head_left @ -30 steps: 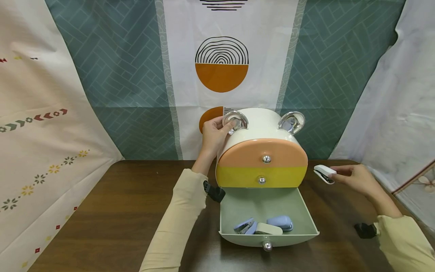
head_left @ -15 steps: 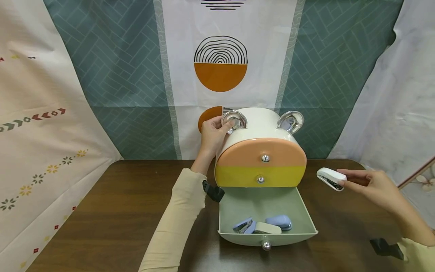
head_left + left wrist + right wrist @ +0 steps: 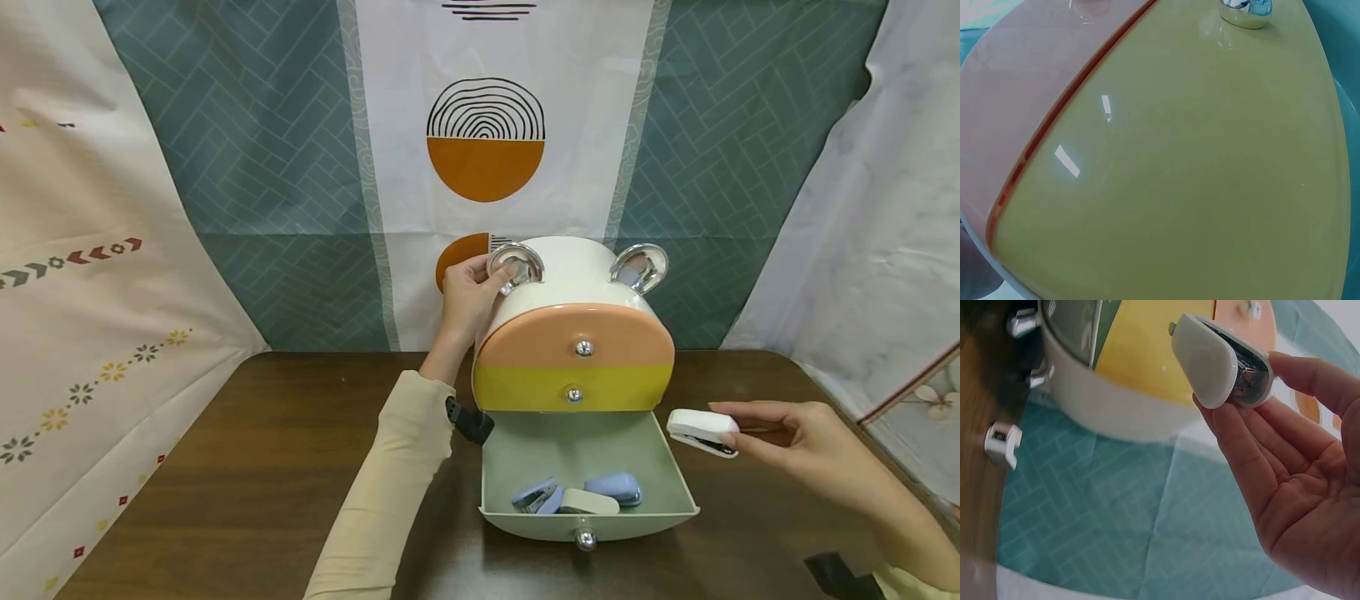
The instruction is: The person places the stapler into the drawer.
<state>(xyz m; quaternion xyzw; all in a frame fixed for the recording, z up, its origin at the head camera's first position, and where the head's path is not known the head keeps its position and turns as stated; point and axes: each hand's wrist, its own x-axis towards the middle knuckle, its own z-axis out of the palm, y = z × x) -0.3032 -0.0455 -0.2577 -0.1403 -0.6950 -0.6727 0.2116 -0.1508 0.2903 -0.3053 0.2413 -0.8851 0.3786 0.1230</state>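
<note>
My left hand [image 3: 468, 296] grips the left silver ear [image 3: 516, 265] of a small rounded white drawer cabinet [image 3: 572, 262]. A white mini stapler [image 3: 701, 431] is pinched between the thumb and fingers of my right hand [image 3: 802, 442], in the air just right of the pulled-out green drawer [image 3: 577, 446]. In the right wrist view the stapler [image 3: 1207, 362] shows its metal inside between the two white halves. Near the drawer's front lie a blue stapler [image 3: 540, 497], a cream stapler [image 3: 588, 502] and another blue stapler [image 3: 615, 487]. Only the yellow and peach fronts fill most of the left wrist view.
Above the open drawer, the yellow drawer [image 3: 615, 389] and peach drawer [image 3: 525, 337] are closed, each with a silver knob. The cabinet stands on a dark wooden table [image 3: 247, 483]. Patterned cloth [image 3: 292, 167] hangs behind it. The right wrist view includes a small pale object [image 3: 1002, 444].
My right hand with the white stapler first moved rightward, then came lower and back left toward the green drawer's side. The left hand keeps its hold on the ear.
</note>
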